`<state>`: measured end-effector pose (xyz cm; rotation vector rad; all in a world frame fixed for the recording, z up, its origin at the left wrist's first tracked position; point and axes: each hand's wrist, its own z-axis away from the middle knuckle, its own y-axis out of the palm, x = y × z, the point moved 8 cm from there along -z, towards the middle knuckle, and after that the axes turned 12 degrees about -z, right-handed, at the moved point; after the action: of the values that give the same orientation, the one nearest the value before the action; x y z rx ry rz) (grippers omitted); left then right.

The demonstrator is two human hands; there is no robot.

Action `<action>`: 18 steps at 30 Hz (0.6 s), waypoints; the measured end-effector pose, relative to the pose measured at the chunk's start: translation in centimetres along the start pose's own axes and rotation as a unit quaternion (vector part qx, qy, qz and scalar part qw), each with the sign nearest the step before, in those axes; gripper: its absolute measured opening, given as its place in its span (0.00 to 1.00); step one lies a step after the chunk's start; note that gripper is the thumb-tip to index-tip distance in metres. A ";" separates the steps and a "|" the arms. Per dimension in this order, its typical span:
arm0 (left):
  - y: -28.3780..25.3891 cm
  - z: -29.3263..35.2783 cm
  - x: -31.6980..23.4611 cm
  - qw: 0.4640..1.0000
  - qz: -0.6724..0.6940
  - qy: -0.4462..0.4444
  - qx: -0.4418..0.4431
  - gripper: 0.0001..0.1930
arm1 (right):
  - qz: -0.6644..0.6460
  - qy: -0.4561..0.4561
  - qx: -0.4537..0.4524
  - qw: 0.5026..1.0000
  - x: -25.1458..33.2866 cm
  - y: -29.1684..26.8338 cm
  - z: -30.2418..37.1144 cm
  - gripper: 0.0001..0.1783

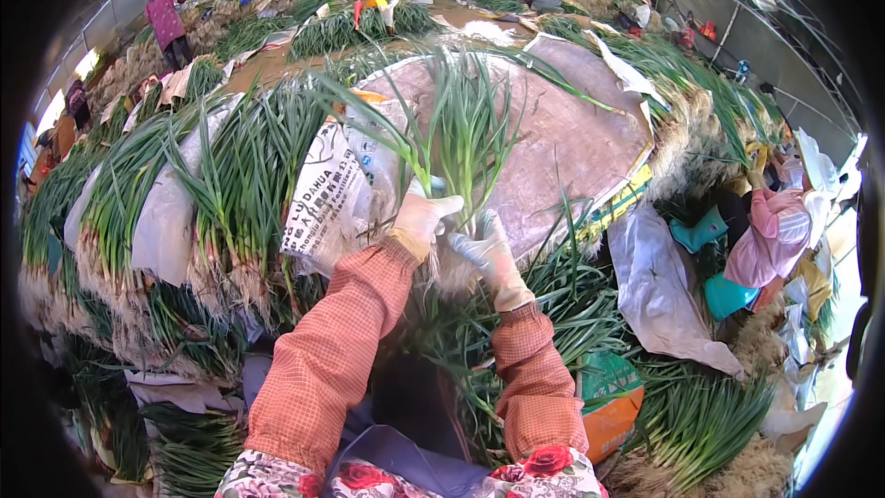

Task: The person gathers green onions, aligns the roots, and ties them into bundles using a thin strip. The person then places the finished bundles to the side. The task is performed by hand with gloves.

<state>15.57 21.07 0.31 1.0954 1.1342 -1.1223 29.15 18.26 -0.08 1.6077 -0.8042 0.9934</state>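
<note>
My gloved left hand (421,219) is closed round a few green onion stalks, whose leaves fan up and to the left. Just right of it, my gloved right hand (490,256) grips the base of a bunch of green onions (468,143) with upright leaves. The two hands are close together, and the pale roots (449,272) hang below them, slightly blurred. Behind the bunch lies a pinkish woven sheet (572,148). A printed white sack (323,198) is under the stalks at the left of my hands.
Bundled green onions (249,166) line the left side, with pale cloths between them. Loose green onions (576,314) lie below and right of my hands. A white sack (659,286) is farther right, near a person in pink (774,231). Other people work at the back among more piles.
</note>
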 end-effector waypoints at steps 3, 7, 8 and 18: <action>-1.0 -0.3 1.8 0.999 0.011 -0.019 -0.032 0.18 | -0.107 0.080 0.023 0.991 -1.3 1.1 0.8 0.13; -1.3 0.4 2.2 0.985 0.167 0.017 -0.028 0.17 | -0.126 0.008 -0.046 0.991 -1.4 -1.0 -0.9 0.06; -1.6 0.7 1.6 0.985 0.166 0.015 -0.038 0.17 | -0.090 -0.014 -0.077 0.993 -1.0 -3.0 -1.7 0.04; -2.5 4.0 -1.1 0.959 0.265 0.026 0.098 0.25 | 0.651 -0.173 -0.171 0.719 10.1 -9.1 -7.0 0.18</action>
<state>13.44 16.96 1.59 1.4824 0.7089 -0.7920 40.10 27.03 6.09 0.7058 -2.3935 1.3181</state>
